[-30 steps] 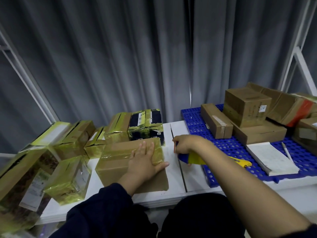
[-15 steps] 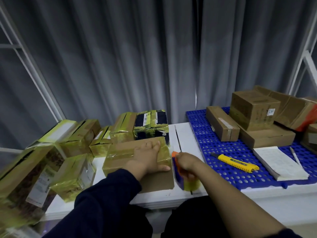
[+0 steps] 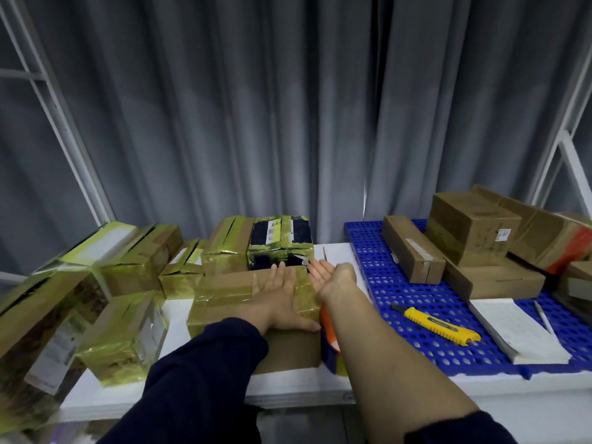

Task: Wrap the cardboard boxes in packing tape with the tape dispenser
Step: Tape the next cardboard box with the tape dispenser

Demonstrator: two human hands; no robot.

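Now the right hand (image 3: pixel 333 277), having just released the dispenser (image 3: pixel 329 350) beside the box (image 3: pixel 224 293), is stretching open-fingered along its right end while the left hand (image 3: pixel 282 296) is pressing flat on top, probably smoothing the tape (image 3: pixel 307 298).

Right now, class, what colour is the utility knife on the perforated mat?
The utility knife is yellow; head view.
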